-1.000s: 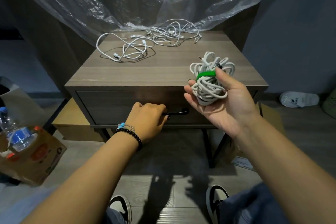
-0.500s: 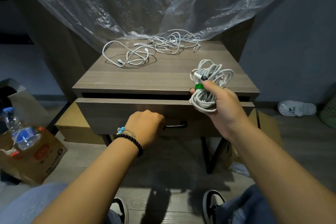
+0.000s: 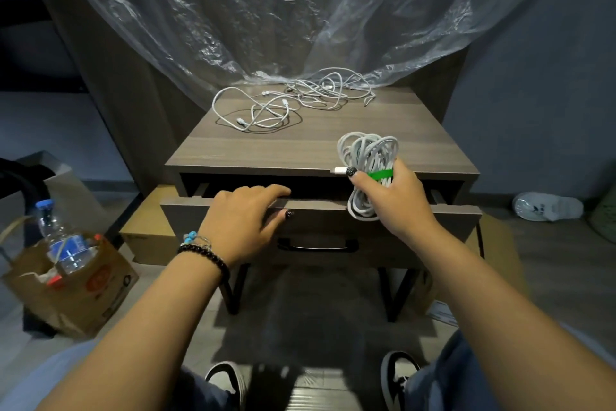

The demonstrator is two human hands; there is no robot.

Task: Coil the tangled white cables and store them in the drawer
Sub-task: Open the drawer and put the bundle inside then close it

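Left hand [image 3: 241, 220] resting flat with straight fingers on the half-open drawer [image 3: 333, 227] front, right hand [image 3: 396, 200] clutching the bundled cable [image 3: 368, 157] above it, loose cables [image 3: 266, 110] on the nightstand [image 3: 300, 150].

Green-tied white coil [image 3: 368, 174] above open drawer [image 3: 320, 210]; tangled cables [image 3: 293, 104] on top.

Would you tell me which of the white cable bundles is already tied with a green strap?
The coiled bundle gripped by the right hand; both tangles on the nightstand top are loose and untied.
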